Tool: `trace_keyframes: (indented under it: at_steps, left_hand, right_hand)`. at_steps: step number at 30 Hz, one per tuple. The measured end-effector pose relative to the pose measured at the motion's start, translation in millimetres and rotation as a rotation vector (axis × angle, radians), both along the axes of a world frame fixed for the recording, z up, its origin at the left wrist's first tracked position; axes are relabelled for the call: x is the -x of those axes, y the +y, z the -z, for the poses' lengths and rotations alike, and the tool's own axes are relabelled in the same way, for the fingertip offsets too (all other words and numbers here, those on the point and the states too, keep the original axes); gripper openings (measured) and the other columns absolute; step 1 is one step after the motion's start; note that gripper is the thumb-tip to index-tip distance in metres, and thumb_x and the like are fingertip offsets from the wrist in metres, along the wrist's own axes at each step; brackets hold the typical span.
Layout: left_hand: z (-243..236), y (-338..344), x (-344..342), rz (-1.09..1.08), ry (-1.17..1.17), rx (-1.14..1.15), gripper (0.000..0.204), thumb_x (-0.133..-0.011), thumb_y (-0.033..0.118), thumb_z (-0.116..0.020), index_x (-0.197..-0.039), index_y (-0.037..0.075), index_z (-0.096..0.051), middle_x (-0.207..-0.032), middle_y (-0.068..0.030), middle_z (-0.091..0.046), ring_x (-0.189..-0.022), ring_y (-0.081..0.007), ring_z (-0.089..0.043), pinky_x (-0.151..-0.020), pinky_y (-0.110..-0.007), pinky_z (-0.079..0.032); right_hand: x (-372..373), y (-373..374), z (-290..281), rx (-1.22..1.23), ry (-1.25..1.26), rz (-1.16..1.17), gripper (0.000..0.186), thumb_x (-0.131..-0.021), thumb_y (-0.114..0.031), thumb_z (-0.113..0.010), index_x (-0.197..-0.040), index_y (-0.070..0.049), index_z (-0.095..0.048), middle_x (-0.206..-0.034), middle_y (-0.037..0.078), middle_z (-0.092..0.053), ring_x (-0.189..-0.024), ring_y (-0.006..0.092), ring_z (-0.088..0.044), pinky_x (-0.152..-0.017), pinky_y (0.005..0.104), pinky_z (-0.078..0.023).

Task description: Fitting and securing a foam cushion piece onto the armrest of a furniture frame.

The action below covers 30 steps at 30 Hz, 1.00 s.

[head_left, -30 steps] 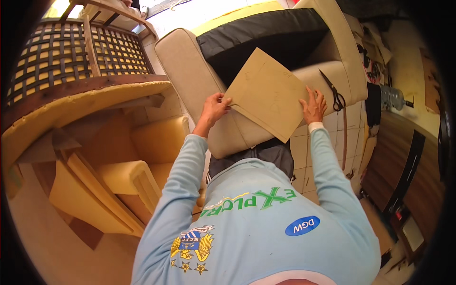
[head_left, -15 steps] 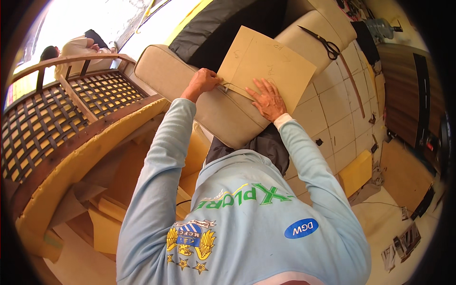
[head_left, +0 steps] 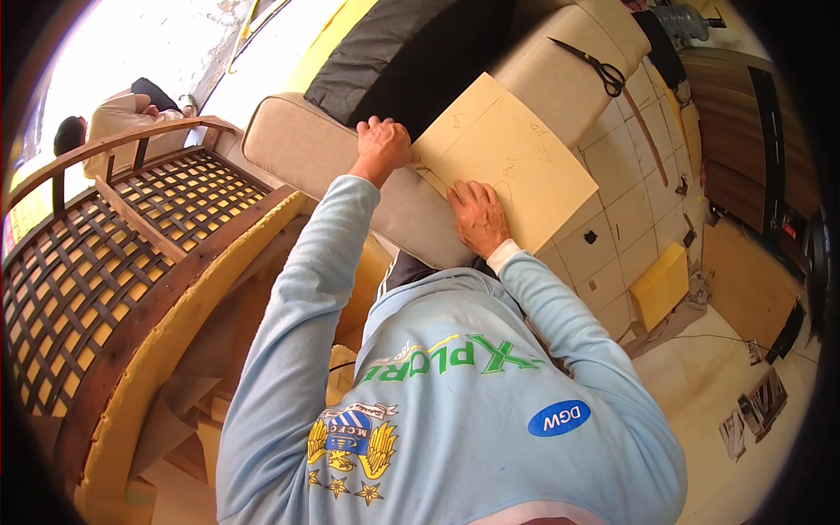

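Observation:
A tan sheet of card with pencil lines and handwriting lies over a beige padded cushion, its right part reaching past the cushion above the tiles. At the sheet's left corner, my left hand is closed with the fingers curled down; what they grip is hidden. My right hand rests on the sheet's near edge, fingers bent but lying on it, holding nothing. A narrow strip along that near edge shows between my hands. Black fabric lies just beyond my left hand.
Black-handled scissors lie on the cushion's far right part. On the left stands a wooden frame with woven black webbing and yellow foam along its edge. A yellow foam block sits on the tiled floor. A person is at the far left.
The card has shifted a little right and nearer. My left hand has moved right and turned knuckles-up. My right hand has slid down-left, its fingers drawn closer together.

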<state>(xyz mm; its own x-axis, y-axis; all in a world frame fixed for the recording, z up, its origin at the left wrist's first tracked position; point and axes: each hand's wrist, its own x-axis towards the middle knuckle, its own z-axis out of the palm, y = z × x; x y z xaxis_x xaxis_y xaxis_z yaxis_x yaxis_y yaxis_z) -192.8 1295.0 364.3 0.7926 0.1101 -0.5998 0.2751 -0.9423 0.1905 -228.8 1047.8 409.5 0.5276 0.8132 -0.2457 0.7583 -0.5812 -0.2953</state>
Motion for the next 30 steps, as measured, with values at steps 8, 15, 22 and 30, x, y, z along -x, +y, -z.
trace_keyframes:
  at_steps: [8, 15, 22, 30]
  left_hand:
    - [15, 19, -2, -0.094, 0.268, 0.183, 0.055, -0.077, 0.066, -0.07, -0.113, 0.026, -0.077, -0.118, -0.0001, -0.07, -0.121, -0.0271, -0.051, -0.101, -0.053, -0.021]
    - [15, 11, -7, -0.117, 0.343, 0.202, 0.062, -0.084, 0.061, -0.065, -0.126, 0.016, -0.069, -0.132, -0.0108, -0.065, -0.141, -0.041, -0.039, -0.113, -0.07, -0.004]
    - [-12, 23, -25, -0.001, 0.432, 0.329, 0.06, -0.09, 0.051, -0.06, -0.133, 0.009, -0.064, -0.139, -0.0137, -0.059, -0.138, -0.0374, -0.047, -0.107, -0.075, -0.024]
    - [-1, 10, -17, -0.066, 0.38, 0.19, 0.054, -0.089, 0.044, -0.06, -0.129, 0.008, -0.066, -0.136, -0.0112, -0.062, -0.132, -0.0335, -0.053, -0.112, -0.074, -0.014]
  right_hand:
    - [-12, -9, 0, -0.105, 0.034, -0.038, 0.052, -0.074, -0.013, -0.064, -0.126, -0.009, -0.062, -0.134, 0.011, -0.054, -0.122, 0.0296, -0.048, -0.108, 0.0441, -0.037]
    - [-17, 6, -11, 0.116, 0.158, -0.04, 0.065, -0.071, -0.012, -0.064, -0.135, -0.016, -0.059, -0.146, 0.007, -0.049, -0.12, 0.0303, -0.049, -0.106, 0.0449, -0.039]
    - [-51, 11, -8, -0.004, 0.44, 0.026, 0.068, -0.07, -0.008, -0.057, -0.139, -0.013, -0.057, -0.144, 0.008, -0.051, -0.124, 0.0348, -0.05, -0.11, 0.044, -0.041]
    - [-44, 31, -22, 0.304, 0.313, -0.037, 0.069, -0.074, -0.008, -0.061, -0.142, -0.018, -0.052, -0.141, 0.006, -0.048, -0.118, 0.0311, -0.053, -0.099, 0.0463, -0.047]
